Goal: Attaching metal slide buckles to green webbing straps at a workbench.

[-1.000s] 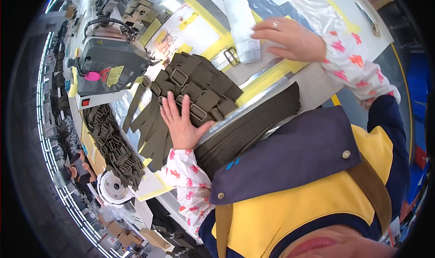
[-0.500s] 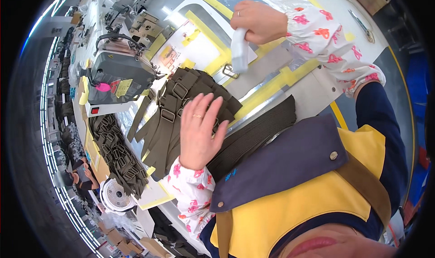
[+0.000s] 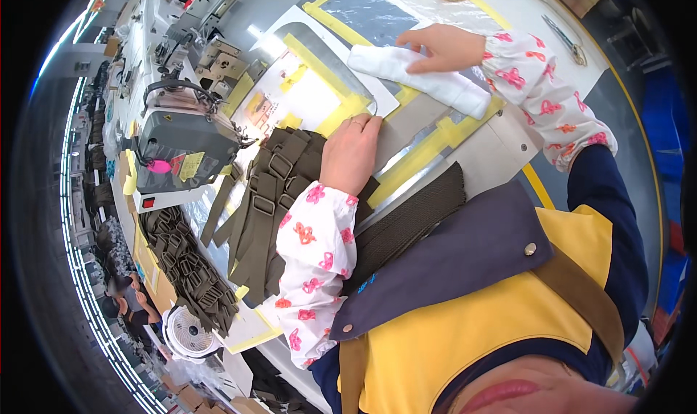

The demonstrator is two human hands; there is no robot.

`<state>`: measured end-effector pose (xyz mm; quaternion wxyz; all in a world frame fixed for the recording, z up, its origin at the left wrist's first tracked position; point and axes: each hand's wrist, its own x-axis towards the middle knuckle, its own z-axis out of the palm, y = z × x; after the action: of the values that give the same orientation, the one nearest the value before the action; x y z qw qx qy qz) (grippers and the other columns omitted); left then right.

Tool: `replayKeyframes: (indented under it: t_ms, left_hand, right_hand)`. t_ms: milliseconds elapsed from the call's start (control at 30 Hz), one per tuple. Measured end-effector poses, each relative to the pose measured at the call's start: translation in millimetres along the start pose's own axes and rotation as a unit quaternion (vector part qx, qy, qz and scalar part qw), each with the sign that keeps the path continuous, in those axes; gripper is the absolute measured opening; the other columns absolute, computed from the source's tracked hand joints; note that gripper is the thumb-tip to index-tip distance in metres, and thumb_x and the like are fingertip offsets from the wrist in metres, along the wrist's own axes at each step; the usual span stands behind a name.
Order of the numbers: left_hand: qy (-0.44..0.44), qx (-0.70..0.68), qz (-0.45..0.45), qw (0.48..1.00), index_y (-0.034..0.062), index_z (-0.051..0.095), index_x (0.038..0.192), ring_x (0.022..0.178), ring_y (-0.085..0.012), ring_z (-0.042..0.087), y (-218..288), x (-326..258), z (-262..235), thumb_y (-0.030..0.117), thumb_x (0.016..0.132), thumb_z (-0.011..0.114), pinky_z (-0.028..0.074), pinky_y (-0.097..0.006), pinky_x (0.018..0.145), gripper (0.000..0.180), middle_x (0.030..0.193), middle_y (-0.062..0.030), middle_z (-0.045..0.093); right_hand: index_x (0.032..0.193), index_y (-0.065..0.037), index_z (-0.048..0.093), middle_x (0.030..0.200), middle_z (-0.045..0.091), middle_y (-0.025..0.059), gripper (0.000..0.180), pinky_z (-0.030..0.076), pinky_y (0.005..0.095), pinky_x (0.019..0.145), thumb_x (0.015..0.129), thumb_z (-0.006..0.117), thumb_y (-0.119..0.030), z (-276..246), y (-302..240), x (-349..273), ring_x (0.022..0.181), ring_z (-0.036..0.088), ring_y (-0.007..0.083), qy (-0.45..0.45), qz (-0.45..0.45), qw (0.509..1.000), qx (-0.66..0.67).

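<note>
A white folded strip of cloth [image 3: 465, 93] lies stretched out across the taped work surface. Over its upper edge is my right hand [image 3: 451, 47], fingers apart and curved, the thumb touching the cloth. My left hand [image 3: 352, 152] reaches past the pile of dark olive webbing straps [image 3: 265, 225]. Its fingers are closed at a metal buckle [image 3: 375, 107], of which only a thin curved edge shows at the fingertips. Rectangular metal slide buckles [image 3: 280, 165] sit on the straps in the pile. Beside my left forearm lies a bundle of wide dark webbing [image 3: 417, 207].
To the left stands a grey and white sewing machine [image 3: 178, 149]. A second heap of buckled straps [image 3: 189, 261] lies nearer, with a white fan [image 3: 190, 332] beside it. Yellow tape [image 3: 414, 163] marks the table. Metal snips [image 3: 566, 36] rest at the far right. Another person [image 3: 134, 301] is at far left.
The white cloth, bunched in my right hand before, now lies extended on the surface, with that hand's fingers spread over it. My left hand has moved forward and right from the strap pile to the buckle.
</note>
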<state>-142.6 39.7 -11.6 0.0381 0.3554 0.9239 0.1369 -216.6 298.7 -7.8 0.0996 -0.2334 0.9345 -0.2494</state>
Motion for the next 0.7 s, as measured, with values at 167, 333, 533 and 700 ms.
replayKeyframes:
  t_ms: [167,333,533,700]
  left_hand:
    - [0.052,-0.087,0.012,0.995,0.0028,0.057,0.103,0.093,-0.0296,0.055,10,36,5,0.011,0.075,0.062,0.047,-0.038,0.076,0.030,0.102,-0.0151,0.058]
    - [0.161,-0.060,0.096,0.980,0.0098,0.053,0.115,0.102,-0.0316,0.052,9,80,10,0.013,0.072,0.066,0.042,-0.039,0.086,0.046,0.115,-0.0143,0.053]
    - [-0.018,0.036,0.065,0.997,0.0108,0.058,0.095,0.096,-0.0263,0.055,15,99,-4,0.021,0.065,0.072,0.041,-0.040,0.079,0.035,0.103,-0.0092,0.058]
    - [0.056,-0.125,0.003,0.991,0.0059,0.054,0.082,0.061,-0.0267,0.056,23,87,-10,0.026,0.071,0.072,0.043,-0.036,0.055,0.029,0.070,-0.0120,0.059]
  right_hand:
    - [0.118,-0.005,0.048,0.097,0.059,0.0145,0.052,0.046,0.0317,0.074,0.071,0.065,-0.017,14,12,-47,0.084,0.059,0.0262,0.062,-0.010,0.998,0.019]
    - [0.115,-0.003,0.049,0.094,0.058,0.0118,0.047,0.046,0.0306,0.076,0.070,0.063,-0.009,23,-2,-53,0.084,0.057,0.0235,0.150,-0.052,0.977,0.146]
    - [0.109,-0.003,0.053,0.094,0.057,0.0088,0.040,0.043,0.0268,0.076,0.071,0.065,-0.009,24,10,-65,0.085,0.054,0.0176,0.204,-0.008,0.965,0.165]
    - [0.103,-0.005,0.055,0.098,0.056,0.0041,0.034,0.043,0.0278,0.079,0.075,0.068,-0.019,40,21,-86,0.087,0.053,0.0140,0.513,0.028,0.835,0.198]
